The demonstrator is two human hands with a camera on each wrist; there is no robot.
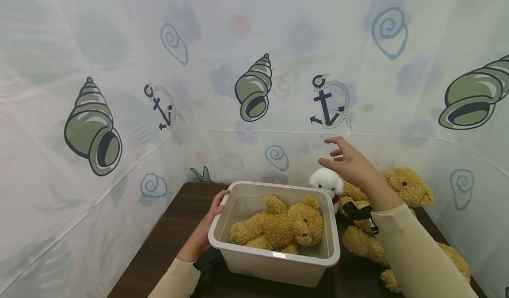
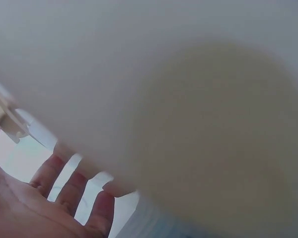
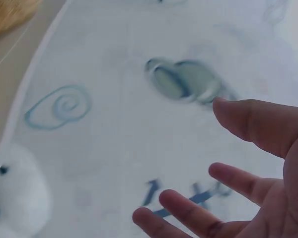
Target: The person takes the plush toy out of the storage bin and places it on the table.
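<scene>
Dark table (image 1: 171, 231): left hand (image 1: 207, 232) grips bin (image 1: 278, 262) rim; right hand (image 1: 350, 163) open, empty, above white plush (image 1: 327, 182).

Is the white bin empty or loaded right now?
Loaded. One tan teddy bear lies on its side inside the white bin; the white plush dog and other bears sit outside it.

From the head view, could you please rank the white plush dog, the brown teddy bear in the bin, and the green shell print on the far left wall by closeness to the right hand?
1. White plush dog, just below the right hand.
2. Brown teddy bear, inside the bin, lower left.
3. Green shell print, far left wall.
</scene>
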